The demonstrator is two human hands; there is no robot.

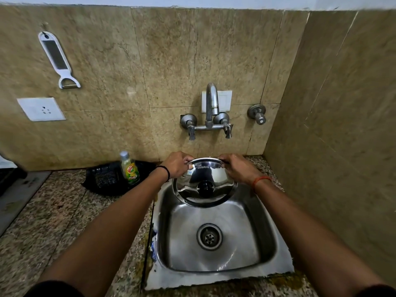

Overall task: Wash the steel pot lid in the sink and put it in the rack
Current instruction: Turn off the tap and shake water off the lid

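We hold the steel pot lid point(204, 182) above the far end of the sink point(216, 239), tilted so that its domed top and black knob point(206, 187) face back toward us and its far rim is raised toward the wall. The lid is round, so it has no long axis; its rim runs from hand to hand across the sink's width. Our left hand point(176, 165) grips the upper left rim with fingers curled over the edge, and our right hand point(235, 167) grips the upper right rim the same way, thumbs toward us. The tap point(211, 108) hangs on the wall above the lid, with open air between spout and rim. Below the lid the basin lies open down to the drain point(209, 236). On the right a tiled side wall point(334, 125) stands close beside the sink. To the left, on the speckled counter point(53, 211), a black tray point(107, 179) holds a green soap bottle point(129, 168), near our left wrist.
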